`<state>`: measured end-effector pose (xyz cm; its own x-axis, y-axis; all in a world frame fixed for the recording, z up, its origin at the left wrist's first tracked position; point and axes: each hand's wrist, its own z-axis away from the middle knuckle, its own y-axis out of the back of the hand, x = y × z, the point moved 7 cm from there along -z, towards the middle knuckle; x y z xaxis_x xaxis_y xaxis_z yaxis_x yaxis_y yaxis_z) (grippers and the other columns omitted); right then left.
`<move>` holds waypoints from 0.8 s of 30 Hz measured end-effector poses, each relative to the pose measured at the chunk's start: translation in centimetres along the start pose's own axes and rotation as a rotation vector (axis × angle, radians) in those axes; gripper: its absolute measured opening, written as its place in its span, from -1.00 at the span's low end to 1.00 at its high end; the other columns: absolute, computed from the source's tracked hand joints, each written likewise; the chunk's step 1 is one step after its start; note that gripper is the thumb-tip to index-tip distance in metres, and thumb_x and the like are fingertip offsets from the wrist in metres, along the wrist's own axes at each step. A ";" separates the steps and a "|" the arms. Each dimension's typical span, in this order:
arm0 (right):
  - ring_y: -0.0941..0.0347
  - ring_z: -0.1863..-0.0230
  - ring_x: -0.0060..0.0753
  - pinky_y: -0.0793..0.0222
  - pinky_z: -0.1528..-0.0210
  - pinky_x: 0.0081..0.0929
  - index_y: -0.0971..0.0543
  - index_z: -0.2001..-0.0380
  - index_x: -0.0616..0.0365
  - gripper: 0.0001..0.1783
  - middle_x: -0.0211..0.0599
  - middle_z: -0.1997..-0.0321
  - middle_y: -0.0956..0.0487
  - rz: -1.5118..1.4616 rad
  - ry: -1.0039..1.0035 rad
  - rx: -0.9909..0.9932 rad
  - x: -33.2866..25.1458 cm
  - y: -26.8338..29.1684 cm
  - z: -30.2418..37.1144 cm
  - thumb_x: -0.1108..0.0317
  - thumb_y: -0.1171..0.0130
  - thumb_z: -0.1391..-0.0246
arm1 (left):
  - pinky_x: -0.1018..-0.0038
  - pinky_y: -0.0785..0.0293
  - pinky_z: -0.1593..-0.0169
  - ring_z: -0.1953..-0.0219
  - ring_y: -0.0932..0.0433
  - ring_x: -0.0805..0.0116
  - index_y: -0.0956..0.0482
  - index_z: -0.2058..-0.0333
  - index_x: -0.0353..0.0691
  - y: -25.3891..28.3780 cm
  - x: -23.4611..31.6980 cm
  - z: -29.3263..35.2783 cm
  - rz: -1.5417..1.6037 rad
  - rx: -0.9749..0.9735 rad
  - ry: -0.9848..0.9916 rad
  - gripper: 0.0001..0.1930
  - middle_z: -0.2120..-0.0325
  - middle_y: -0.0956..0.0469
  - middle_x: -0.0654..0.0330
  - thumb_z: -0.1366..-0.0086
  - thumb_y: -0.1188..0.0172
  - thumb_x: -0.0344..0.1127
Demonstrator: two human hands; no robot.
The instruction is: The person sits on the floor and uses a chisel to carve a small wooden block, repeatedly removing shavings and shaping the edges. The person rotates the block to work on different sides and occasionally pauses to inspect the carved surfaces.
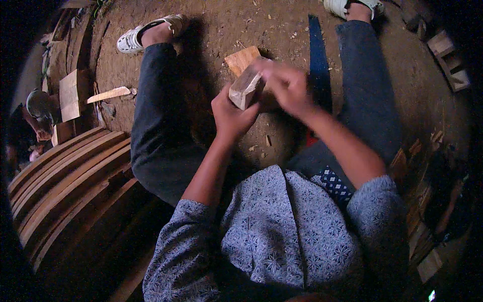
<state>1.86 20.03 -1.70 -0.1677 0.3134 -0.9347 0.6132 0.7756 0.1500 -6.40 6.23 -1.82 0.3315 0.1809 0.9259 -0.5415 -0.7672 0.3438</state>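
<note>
Between my knees, my left hand (229, 117) is wrapped around a pale wooden block (243, 94), which is tilted with its end toward me. My right hand (288, 85) is at the far right end of the block, its fingers curled and blurred by motion. Whatever those fingers may hold is too smeared to make out. Just beyond the block is a flat, orange-brown piece of wood (242, 59); its near part is hidden behind the block and my hands.
Curved wooden strips (65, 176) are stacked at my left. A square wood piece (73, 95) and a pale, blade-shaped object (108, 94) lie beyond them. A long blue strip (319, 60) stretches along the dirt floor beside my right leg. A slotted wooden piece (448, 60) is far right.
</note>
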 end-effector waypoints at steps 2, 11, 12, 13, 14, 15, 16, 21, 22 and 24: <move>-0.58 0.16 -0.30 -0.44 0.05 -0.42 -0.62 0.23 0.30 -0.73 -0.12 0.16 -0.63 0.063 0.223 -0.152 -5.3 -1.9 1.0 0.33 -0.05 -0.18 | 0.46 -0.51 0.25 0.36 -0.59 0.47 -0.54 0.33 -0.36 0.5 0.3 0.4 -0.008 0.028 0.028 -0.64 0.45 -0.63 0.08 0.17 -0.36 -0.38; -0.58 0.18 -0.21 -0.41 0.21 -0.34 -0.62 0.21 0.26 -0.76 -0.12 0.11 -0.62 0.108 0.147 -0.097 -3.0 -1.5 1.2 0.37 -0.10 -0.11 | 0.48 -0.50 0.27 0.36 -0.57 0.53 -0.53 0.36 -0.36 0.7 -0.5 0.8 0.015 0.011 0.001 -0.66 0.47 -0.62 0.09 0.16 -0.37 -0.36; -0.57 0.17 -0.19 -0.40 0.19 -0.33 -0.62 0.20 0.26 -0.76 -0.12 0.08 -0.61 0.146 0.056 -0.053 0.5 0.1 0.3 0.39 -0.09 -0.11 | 0.48 -0.49 0.27 0.36 -0.57 0.53 -0.53 0.36 -0.36 0.3 -0.5 0.5 0.027 -0.004 -0.019 -0.66 0.47 -0.62 0.09 0.15 -0.38 -0.35; -0.57 0.13 -0.20 -0.41 0.09 -0.32 -0.62 0.20 0.26 -0.76 -0.08 0.08 -0.60 0.050 -0.041 0.071 2.6 1.6 -0.9 0.40 -0.07 -0.13 | 0.49 -0.49 0.26 0.36 -0.57 0.53 -0.53 0.35 -0.35 0.0 -0.5 0.3 0.026 -0.022 0.000 -0.65 0.46 -0.62 0.10 0.14 -0.38 -0.33; -0.57 0.11 -0.21 -0.41 0.06 -0.33 -0.62 0.20 0.27 -0.75 -0.06 0.08 -0.60 0.079 0.029 0.023 0.3 0.4 -0.8 0.39 -0.06 -0.14 | 0.48 -0.49 0.26 0.36 -0.57 0.52 -0.53 0.35 -0.36 0.3 -0.6 0.3 0.019 0.005 0.023 -0.65 0.46 -0.62 0.09 0.15 -0.38 -0.34; -0.56 0.10 -0.23 -0.41 0.02 -0.34 -0.62 0.21 0.28 -0.75 -0.04 0.08 -0.60 0.109 0.099 -0.024 -2.6 -1.2 0.2 0.38 -0.05 -0.15 | 0.48 -0.50 0.25 0.35 -0.57 0.51 -0.54 0.35 -0.36 0.5 -0.4 0.4 0.012 0.031 0.046 -0.64 0.46 -0.62 0.09 0.16 -0.38 -0.34; -0.56 0.08 -0.25 -0.42 -0.01 -0.35 -0.61 0.21 0.29 -0.74 -0.02 0.08 -0.60 0.139 0.162 -0.070 -5.4 -2.2 1.3 0.37 -0.04 -0.16 | 0.48 -0.50 0.25 0.35 -0.58 0.51 -0.54 0.34 -0.36 0.6 -0.2 0.7 0.006 0.052 0.076 -0.64 0.46 -0.62 0.09 0.16 -0.37 -0.34; -0.45 -0.11 -0.32 -0.22 -0.17 -0.42 -0.59 0.13 0.29 -0.74 -0.09 0.01 -0.58 -0.022 -0.217 0.019 2.5 1.3 -1.0 0.41 -0.02 -0.19 | 0.46 -0.50 0.24 0.35 -0.59 0.47 -0.54 0.34 -0.36 0.6 -0.1 0.3 0.003 0.024 0.035 -0.64 0.45 -0.63 0.08 0.18 -0.35 -0.36; -0.47 -0.08 -0.33 -0.25 -0.15 -0.42 -0.59 0.13 0.30 -0.73 -0.11 0.01 -0.58 0.054 -0.127 -0.041 0.2 0.6 -1.1 0.40 -0.02 -0.20 | 0.46 -0.50 0.24 0.35 -0.60 0.45 -0.54 0.34 -0.36 0.7 0.2 0.1 -0.012 0.036 0.038 -0.64 0.45 -0.63 0.08 0.19 -0.34 -0.37; -0.50 -0.02 -0.35 -0.31 -0.11 -0.43 -0.58 0.13 0.33 -0.73 -0.14 0.03 -0.59 0.204 0.055 -0.168 -4.9 -1.7 0.3 0.39 -0.01 -0.21 | 0.45 -0.50 0.25 0.37 -0.61 0.42 -0.54 0.34 -0.36 0.8 0.1 0.0 -0.039 0.033 0.030 -0.63 0.46 -0.63 0.07 0.20 -0.34 -0.37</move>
<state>1.91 17.01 2.47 -0.0990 0.4981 -0.8614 0.5024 0.7723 0.3888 -6.84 5.63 -1.48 0.3284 0.2289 0.9164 -0.5023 -0.7793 0.3747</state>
